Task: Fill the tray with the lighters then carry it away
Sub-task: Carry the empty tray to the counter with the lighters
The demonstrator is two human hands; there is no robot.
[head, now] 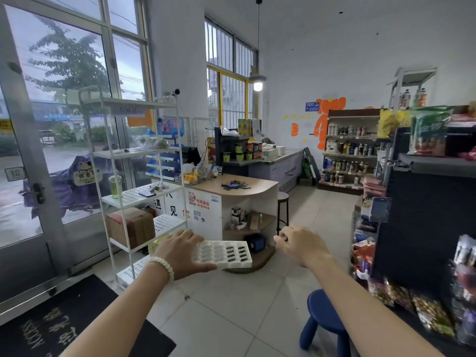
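My left hand [184, 253] holds a white compartment tray [226, 253] by its left end, out in front of me at waist height. Dark pieces sit in several of the tray's right-hand slots; the left slots look bare. My right hand [296, 243] is off to the right of the tray, apart from it, with loosely curled fingers and nothing visible in it. Ahead, a small heap of coloured lighters [235, 184] lies on the wooden counter [257, 188].
A white wire shelf rack [144, 197] stands at left by the glass door [38, 150]. A blue stool [327, 320] is near my right arm; a dark round stool [282, 210] stands by the counter. Stocked shelves [422, 228] line the right side.
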